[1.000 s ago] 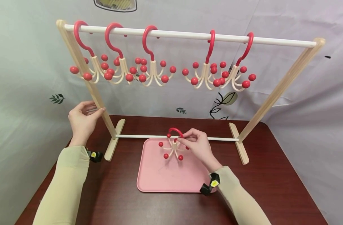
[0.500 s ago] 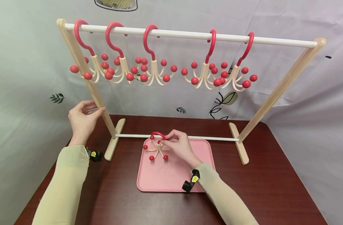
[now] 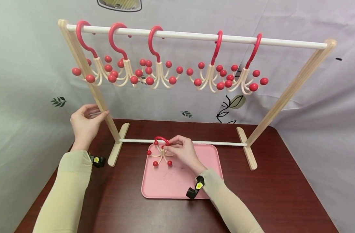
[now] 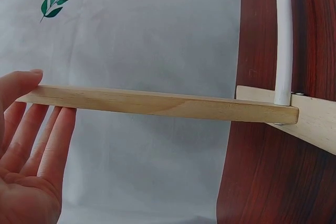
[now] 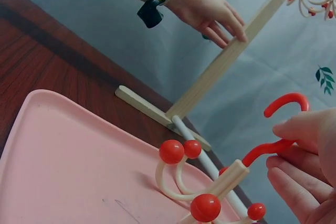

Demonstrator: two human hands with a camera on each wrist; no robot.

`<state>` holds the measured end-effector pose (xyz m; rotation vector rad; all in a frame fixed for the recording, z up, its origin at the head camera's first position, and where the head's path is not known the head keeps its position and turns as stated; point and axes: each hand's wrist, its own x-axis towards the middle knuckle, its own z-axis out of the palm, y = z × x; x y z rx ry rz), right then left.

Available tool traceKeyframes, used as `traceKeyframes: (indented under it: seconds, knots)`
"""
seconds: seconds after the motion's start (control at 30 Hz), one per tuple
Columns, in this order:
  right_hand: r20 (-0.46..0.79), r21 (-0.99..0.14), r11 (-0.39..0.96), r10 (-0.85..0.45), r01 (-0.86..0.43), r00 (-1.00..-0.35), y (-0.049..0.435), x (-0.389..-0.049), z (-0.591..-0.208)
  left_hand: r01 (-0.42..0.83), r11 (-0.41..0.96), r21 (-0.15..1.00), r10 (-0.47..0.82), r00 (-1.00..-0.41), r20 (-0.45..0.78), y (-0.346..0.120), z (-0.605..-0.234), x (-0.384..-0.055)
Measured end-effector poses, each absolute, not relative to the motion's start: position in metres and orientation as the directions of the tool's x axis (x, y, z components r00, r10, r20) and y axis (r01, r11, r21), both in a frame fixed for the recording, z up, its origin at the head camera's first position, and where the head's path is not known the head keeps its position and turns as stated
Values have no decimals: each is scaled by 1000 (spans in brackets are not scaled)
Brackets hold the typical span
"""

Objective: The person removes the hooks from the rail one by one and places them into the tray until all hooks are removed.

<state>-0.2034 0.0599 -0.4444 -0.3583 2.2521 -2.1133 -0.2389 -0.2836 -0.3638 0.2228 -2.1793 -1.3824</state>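
Observation:
My right hand (image 3: pixel 184 150) pinches the red hook of a small hanger (image 3: pixel 162 155) over the pink tray (image 3: pixel 157 191). Pale curved arms tipped with red balls fan out from its stem; in the right wrist view the red hook (image 5: pixel 289 98) curls out past the thumb. My left hand (image 3: pixel 85 124) holds the rack's left wooden post (image 4: pixel 157 102), thumb on one edge and fingertips on the other. Several like hangers (image 3: pixel 158 71) hang by red hooks from the white top rod (image 3: pixel 189 35), three to the left and two to the right of a gap.
The rack's white lower rod (image 3: pixel 142 141) runs behind the tray, joining two wooden feet (image 3: pixel 247 149) on the dark red-brown table (image 3: pixel 270 194). A pale cloth (image 3: pixel 317 97) with leaf prints hangs behind and at the sides.
My right hand has carried the hanger left over the tray, slowing in the last half second. The two right-hand hangers on the rod sway slightly. My left hand stays on the post.

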Motion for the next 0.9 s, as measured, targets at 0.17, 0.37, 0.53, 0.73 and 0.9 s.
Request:
traceKeyframes:
  seconds: [0.17,0.37,0.53,0.73,0.9]
  knots:
    - [197,-978,34,-203,-208,-959,67,-202,-439,146,460,876,-414,-838,357,-283,-364,-239]
    - [248,-966,25,-180,-256,-952,83,-199,-427,154,452,879,-413,-837,359,-283,-364,-238]
    - [276,-958,40,-143,-285,-950,102,-194,-417,166,444,880,-409,-837,364,-284,-363,-238]
    - [309,-947,63,-95,-315,-946,131,-186,-399,146,441,885,-416,-841,346,-285,-363,-237]
    - [345,-935,70,-43,-347,-938,159,-175,-383,139,451,882,-416,-841,345,-284,-363,-237]
